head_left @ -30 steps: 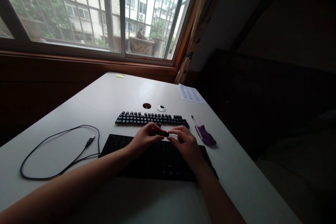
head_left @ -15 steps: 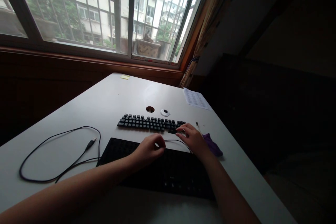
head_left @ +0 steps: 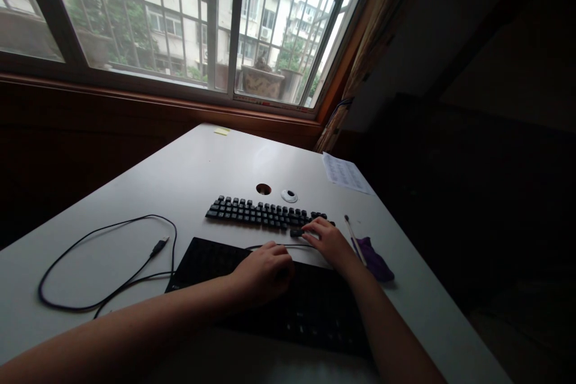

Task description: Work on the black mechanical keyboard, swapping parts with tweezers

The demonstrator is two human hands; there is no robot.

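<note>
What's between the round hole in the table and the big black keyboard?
In the head view, rows of loose keycaps lie between the hole and the keyboard base, with bare table either side.

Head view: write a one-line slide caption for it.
Right hand sets a black keycap beside rows of loose keycaps; left hand rests on the stripped keyboard.

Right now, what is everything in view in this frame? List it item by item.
keyboard base: one, black, near desk edge, under both hands
keycaps: rows, black, laid out beyond the base
cable: one, black, looped at left, USB plug free
wire: one thin loop, between the hands
brush: one, pale handle, right of keycaps
cloth: one, purple, beside brush
paper: one sheet, white, far right
desk: one, white, under window
left hand: curled on the base
right hand: fingertips on a loose keycap
</note>
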